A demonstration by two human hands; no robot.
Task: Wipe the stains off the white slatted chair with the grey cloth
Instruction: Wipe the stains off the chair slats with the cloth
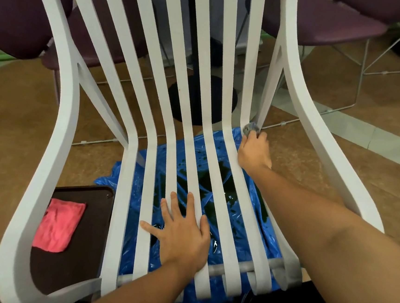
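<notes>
The white slatted chair (131, 150) fills the view, its seat slats running toward me and bending up into the back. My left hand (182, 232) lies flat on the middle seat slats, fingers spread and straight. My right hand (254, 151) reaches to the bend of the rightmost slat and grips the bunched grey cloth (250, 128), pressing it where that slat meets the right rear strut. Only a small part of the cloth shows beyond my fingers.
A blue plastic sheet (212, 246) with dark wet patches lies on the floor under the seat. A pink cloth (58, 226) rests on a dark tray (75, 263) at the lower left. Purple chairs (15, 14) and a black table base (194, 97) stand behind.
</notes>
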